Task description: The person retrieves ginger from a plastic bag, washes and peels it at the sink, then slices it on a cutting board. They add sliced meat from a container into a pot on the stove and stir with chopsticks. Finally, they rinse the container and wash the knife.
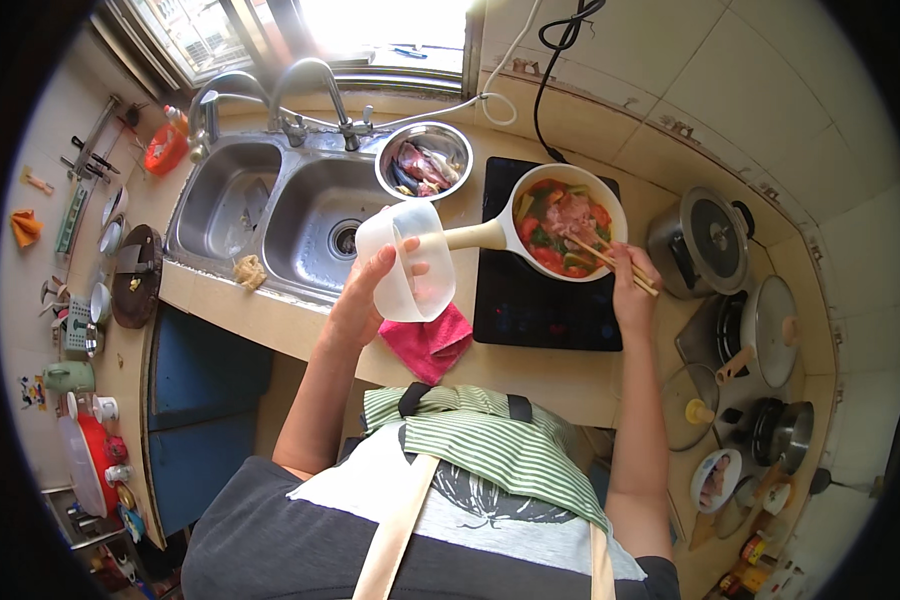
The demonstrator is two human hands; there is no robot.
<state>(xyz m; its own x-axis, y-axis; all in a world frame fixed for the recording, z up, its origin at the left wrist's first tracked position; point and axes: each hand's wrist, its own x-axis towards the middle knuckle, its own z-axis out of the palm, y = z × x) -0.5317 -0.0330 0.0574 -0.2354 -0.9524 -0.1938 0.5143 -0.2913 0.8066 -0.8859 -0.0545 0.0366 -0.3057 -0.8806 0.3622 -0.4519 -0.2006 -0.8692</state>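
My left hand [367, 289] holds a translucent plastic container [425, 289], tipped on its side, over the counter by the sink. In my right hand [634, 281] is a pair of wooden chopsticks [615, 264], their tips in a white saucepan [624, 217]. Pinkish raw meat [571, 215] lies in a heap in the middle of the pan, among red tomato pieces [549, 257], greens and broth. The pan stands on a black induction cooktop [547, 315], its pale handle [476, 236] pointing left and partly behind the container.
A steel bowl [424, 129] of fish pieces stands between the double sink [311, 225] and cooktop. A pink cloth [431, 345] lies at the counter's front edge. Right are a lidded pot [701, 240], a lidded pan [772, 330] and a bowl of meat [716, 480]. A cutting board [136, 300] lies far left.
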